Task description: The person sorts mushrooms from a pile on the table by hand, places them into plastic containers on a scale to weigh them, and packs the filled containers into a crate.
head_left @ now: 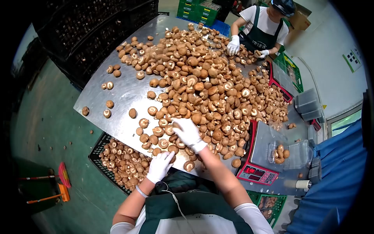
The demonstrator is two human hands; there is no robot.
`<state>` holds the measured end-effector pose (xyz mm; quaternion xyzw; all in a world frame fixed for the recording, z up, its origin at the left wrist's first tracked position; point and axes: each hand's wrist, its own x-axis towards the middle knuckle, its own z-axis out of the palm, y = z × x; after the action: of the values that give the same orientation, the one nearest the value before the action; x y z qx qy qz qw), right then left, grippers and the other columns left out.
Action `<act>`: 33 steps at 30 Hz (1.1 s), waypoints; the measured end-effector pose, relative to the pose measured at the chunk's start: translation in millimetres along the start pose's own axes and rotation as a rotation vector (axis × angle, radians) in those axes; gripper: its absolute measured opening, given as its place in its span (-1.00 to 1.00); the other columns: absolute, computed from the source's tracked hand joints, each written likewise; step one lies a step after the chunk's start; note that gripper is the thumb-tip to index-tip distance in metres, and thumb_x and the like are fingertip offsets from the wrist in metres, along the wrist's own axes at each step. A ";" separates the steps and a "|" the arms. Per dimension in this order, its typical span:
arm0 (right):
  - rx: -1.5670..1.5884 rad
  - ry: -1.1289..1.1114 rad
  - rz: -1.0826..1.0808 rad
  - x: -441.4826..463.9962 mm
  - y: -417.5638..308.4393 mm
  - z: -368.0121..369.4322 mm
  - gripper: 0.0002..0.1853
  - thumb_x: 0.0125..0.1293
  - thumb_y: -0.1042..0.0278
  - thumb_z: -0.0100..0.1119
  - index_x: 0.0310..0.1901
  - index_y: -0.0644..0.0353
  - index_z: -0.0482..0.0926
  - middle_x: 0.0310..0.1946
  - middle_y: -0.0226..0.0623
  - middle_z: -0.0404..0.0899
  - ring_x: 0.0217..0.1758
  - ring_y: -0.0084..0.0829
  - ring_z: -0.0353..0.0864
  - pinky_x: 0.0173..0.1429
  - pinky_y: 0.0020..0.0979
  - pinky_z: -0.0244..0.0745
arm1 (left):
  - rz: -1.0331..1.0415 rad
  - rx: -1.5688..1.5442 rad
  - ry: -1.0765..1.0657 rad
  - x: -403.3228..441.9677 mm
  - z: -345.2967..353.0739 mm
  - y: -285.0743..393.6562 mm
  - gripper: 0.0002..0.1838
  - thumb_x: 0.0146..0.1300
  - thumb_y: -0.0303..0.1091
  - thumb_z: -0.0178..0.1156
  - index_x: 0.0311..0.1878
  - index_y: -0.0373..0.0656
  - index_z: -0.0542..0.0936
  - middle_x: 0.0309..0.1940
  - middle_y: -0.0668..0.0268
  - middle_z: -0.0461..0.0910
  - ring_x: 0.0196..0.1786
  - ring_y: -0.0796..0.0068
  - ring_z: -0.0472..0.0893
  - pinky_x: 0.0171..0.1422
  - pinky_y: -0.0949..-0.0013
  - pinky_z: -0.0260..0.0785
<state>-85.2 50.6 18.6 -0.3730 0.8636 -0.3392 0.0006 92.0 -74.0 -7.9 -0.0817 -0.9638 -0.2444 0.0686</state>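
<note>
A large pile of brown-capped shiitake mushrooms [193, 82] covers much of the metal table [97, 93]. My right hand [187, 133], in a white glove, reaches over the near side of the pile, with its fingers stretched out among the mushrooms. At the table's near edge, my left hand [160, 167], also gloved, has its fingers curled against a mushroom [172, 159]; part of that mushroom is hidden. Below and left of it stands a black crate [95, 158] filled with mushrooms.
To the right sit a red scale [259, 174] and a clear plastic box [298, 154] with mushrooms. Across the table, a person in an apron [261, 35] handles mushrooms with gloved hands. Stacked black crates [89, 35] border the far left; a broom [64, 175] lies near the floor's left.
</note>
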 end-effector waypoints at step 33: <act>1.304 0.098 0.729 -63.6 4.3 -41.6 -0.86 0.28 0.40 0.15 -0.16 0.19 0.48 -0.41 -0.45 0.53 -0.44 -0.69 0.46 -0.37 -0.66 0.35 | -0.683 -0.302 0.692 -58.9 -92.2 -80.3 -0.51 0.28 -0.43 0.07 0.30 -0.20 0.34 0.24 0.15 0.36 0.20 0.32 0.43 0.33 0.35 0.21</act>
<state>-52.6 118.0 32.1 0.0283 0.5552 -0.7770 0.2954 142.8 -195.4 25.3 0.3149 -0.8102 -0.4024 0.2872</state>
